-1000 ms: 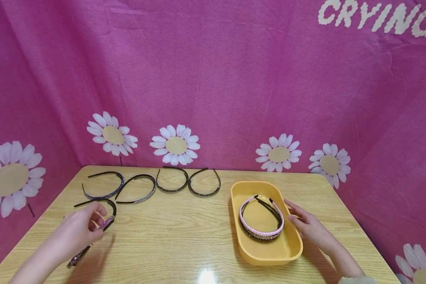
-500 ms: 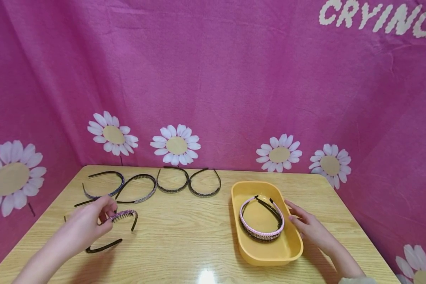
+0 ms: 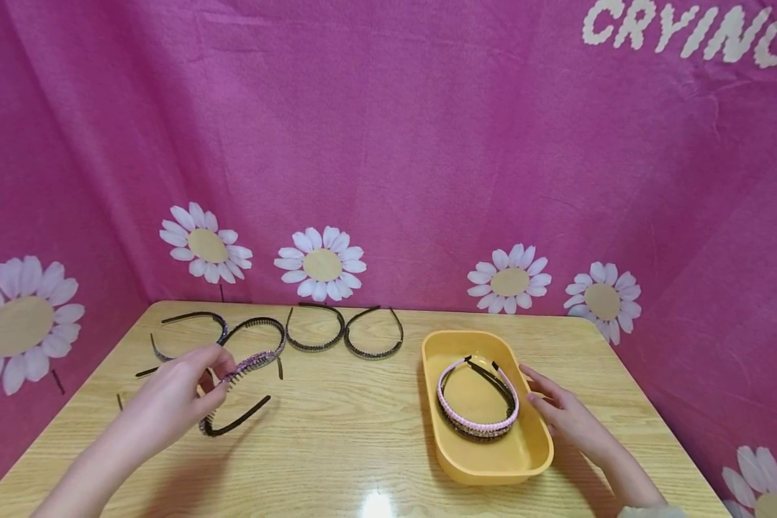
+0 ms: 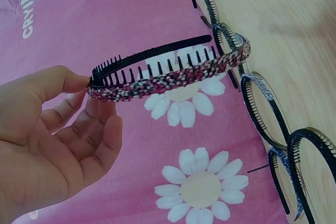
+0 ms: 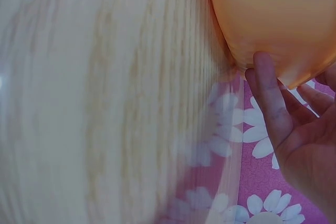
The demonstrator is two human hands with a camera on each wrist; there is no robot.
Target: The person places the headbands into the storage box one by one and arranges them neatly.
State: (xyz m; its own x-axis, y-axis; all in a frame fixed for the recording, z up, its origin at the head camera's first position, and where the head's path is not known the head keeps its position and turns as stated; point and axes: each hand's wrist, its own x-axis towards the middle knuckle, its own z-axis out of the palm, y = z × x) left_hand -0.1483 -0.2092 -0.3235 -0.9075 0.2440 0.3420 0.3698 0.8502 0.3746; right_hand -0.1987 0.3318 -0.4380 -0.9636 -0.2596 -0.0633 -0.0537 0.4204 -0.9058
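Between thumb and fingertip, my left hand (image 3: 181,392) pinches a toothed headband (image 4: 168,83) covered in pink and dark glitter, held above the table. Its two ends point to the right in the head view. My right hand (image 3: 573,421) touches the outer right side of a yellow plastic tub (image 3: 537,464), its fingers relaxed and extended against the wall. In the tub lie a pink beaded headband (image 3: 475,425) and darker glittery ones under it. Another headband (image 3: 145,372) is mostly hidden behind my left hand.
Along the back left of the wooden table (image 3: 337,439) lie a blue glitter headband (image 3: 222,331), a silver one (image 3: 265,321), and two black ones, a left (image 3: 314,350) and a right (image 3: 372,356). A pink flowered cloth (image 3: 395,158) hangs behind.
My left hand has lifted the glitter headband and carried it rightward, turning it so its ends point right. My right hand and the tub have stayed in place.
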